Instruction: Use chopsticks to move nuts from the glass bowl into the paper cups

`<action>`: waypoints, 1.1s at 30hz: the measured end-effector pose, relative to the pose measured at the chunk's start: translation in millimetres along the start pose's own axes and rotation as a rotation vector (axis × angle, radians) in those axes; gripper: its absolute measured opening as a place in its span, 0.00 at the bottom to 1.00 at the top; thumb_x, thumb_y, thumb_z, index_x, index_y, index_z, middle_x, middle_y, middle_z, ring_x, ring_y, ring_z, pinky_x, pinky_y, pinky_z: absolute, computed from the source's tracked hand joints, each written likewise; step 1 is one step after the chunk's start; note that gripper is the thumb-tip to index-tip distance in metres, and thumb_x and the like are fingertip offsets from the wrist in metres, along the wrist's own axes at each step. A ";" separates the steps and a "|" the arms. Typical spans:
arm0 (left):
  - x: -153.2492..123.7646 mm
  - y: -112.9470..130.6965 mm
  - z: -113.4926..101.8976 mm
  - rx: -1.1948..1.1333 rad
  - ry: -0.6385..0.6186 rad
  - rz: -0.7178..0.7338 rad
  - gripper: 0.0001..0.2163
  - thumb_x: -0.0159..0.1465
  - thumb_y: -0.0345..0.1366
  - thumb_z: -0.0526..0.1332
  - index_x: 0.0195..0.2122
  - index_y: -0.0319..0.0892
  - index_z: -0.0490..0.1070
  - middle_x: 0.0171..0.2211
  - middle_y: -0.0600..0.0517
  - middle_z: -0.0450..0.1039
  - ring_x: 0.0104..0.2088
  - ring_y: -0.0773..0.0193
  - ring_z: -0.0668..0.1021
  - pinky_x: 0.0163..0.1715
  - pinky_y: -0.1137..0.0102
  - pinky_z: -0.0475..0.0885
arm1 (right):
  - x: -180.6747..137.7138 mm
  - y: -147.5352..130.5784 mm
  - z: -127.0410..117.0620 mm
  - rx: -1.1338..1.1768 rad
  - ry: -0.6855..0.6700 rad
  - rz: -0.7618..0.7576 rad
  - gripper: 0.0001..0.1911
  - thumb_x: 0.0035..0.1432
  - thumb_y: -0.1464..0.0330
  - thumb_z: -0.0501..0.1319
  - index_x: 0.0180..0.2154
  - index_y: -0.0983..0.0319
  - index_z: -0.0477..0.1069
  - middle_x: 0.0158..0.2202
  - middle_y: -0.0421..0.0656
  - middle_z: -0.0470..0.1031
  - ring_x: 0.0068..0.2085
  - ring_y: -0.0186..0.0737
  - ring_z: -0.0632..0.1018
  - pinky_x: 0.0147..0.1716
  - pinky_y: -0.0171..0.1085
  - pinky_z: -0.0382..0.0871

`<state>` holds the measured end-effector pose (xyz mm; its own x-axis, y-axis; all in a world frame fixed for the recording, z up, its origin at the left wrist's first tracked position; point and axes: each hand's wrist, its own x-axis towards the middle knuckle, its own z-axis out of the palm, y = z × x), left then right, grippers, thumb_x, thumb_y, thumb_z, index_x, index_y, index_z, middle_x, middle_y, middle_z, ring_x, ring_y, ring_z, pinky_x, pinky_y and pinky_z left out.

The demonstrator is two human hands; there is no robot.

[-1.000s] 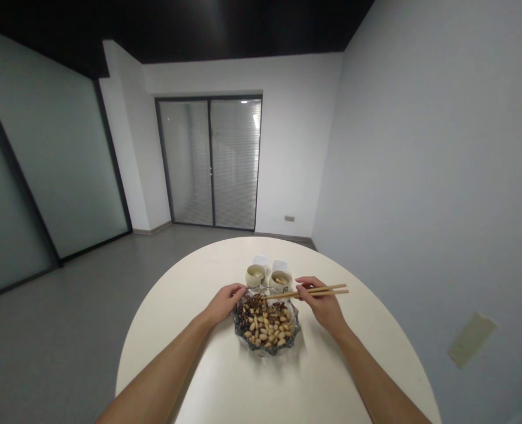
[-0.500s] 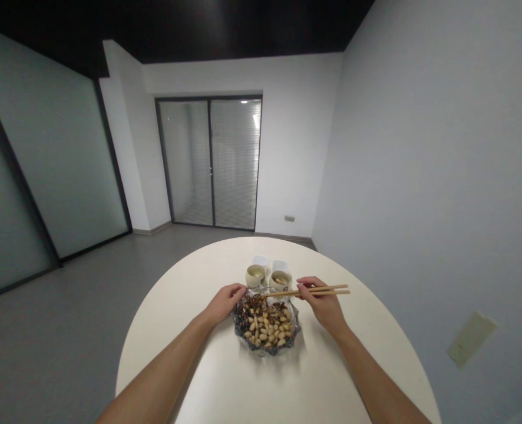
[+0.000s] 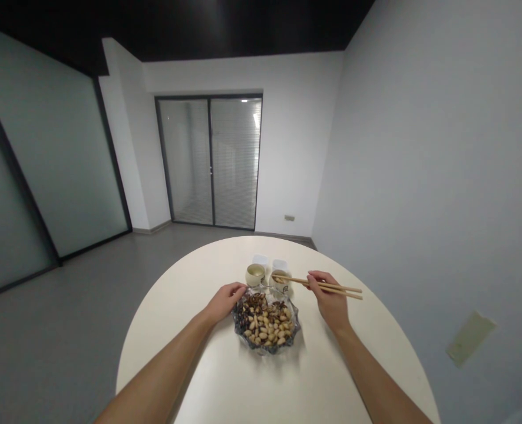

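A glass bowl full of pale and dark nuts sits in the middle of a round white table. My left hand grips the bowl's far left rim with curled fingers. My right hand holds a pair of wooden chopsticks; their tips reach over the right of two small cream cups. The left cup stands beside it. Whether the tips hold a nut is too small to see.
Two small white lids or dishes lie just behind the cups. The table's right edge is close to a grey wall. Beyond the table lie grey floor and a glass sliding door.
My right hand has moved right and away from me, swinging the chopstick tips from the bowl's far side to over the right cup. My left hand has stayed on the rim.
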<state>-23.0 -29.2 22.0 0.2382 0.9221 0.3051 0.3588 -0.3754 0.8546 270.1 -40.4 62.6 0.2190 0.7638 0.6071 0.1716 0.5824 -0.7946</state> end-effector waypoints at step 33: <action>-0.3 -4.9 -1.3 -0.009 -0.004 -0.007 0.19 0.65 0.49 0.55 0.40 0.39 0.78 0.40 0.47 0.81 0.42 0.55 0.78 0.44 0.66 0.70 | 14.5 43.3 3.9 -0.279 -0.006 -0.290 0.13 0.62 0.57 0.61 0.39 0.58 0.78 0.35 0.44 0.78 0.37 0.44 0.78 0.39 0.45 0.72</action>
<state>-26.0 -27.5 18.2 0.2390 0.9244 0.2971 0.3523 -0.3677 0.8606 276.9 -3.1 36.9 0.1178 0.5810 0.8053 0.4803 0.6765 -0.5583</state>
